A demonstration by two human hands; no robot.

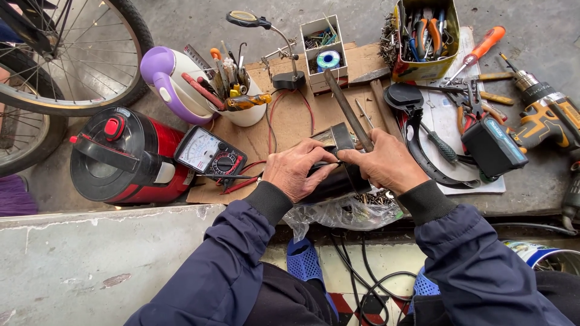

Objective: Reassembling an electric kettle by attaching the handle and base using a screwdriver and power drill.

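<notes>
Now both hands hold a black box (338,175). Left hand (296,169) grips its side, fingers closed. Right hand (386,163) grips a long file (347,108) too.

sleeves: navy padded jacket | cuffs: black ribbed knit | trousers: dark | footwear: blue perforated slippers

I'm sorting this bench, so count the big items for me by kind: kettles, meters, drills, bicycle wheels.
Kettles: 2, red and black and purple and white
Meters: 1, analog multimeter
Drills: 1, cordless drill
Bicycle wheels: 2, and
Total: 6
</notes>
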